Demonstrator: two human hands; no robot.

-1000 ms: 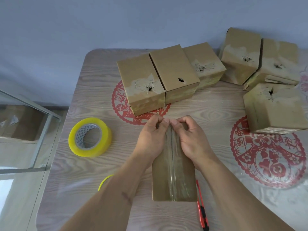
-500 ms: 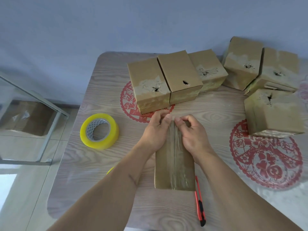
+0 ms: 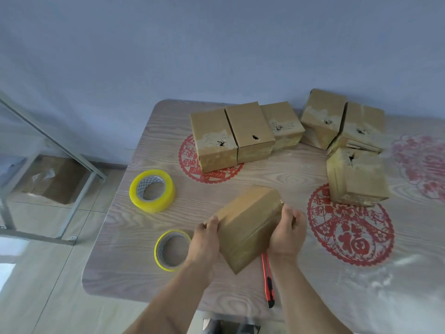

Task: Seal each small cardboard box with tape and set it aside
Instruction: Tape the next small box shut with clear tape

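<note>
A small cardboard box (image 3: pixel 248 224) is lifted off the table and tilted, held between both hands. My left hand (image 3: pixel 204 242) grips its left side and my right hand (image 3: pixel 287 233) grips its right side near a taped end. A thick yellow tape roll (image 3: pixel 152 190) lies flat to the left. A thinner yellow tape roll (image 3: pixel 171 249) lies just left of my left hand. Several other small boxes stand at the back: three in a row (image 3: pixel 250 133), two more (image 3: pixel 342 121) to the right, and one (image 3: pixel 356 177) nearer on the right.
A red utility knife (image 3: pixel 268 280) lies on the table (image 3: pixel 301 174) below the held box. Red paper-cut decorations (image 3: pixel 351 227) show under the table's clear cover. A metal frame (image 3: pixel 53 145) and a carton (image 3: pixel 51 179) stand on the floor at left.
Both hands left the far end of the box lying flat, took it by its sides, lifted it and turned it at an angle. The thinner tape roll is uncovered.
</note>
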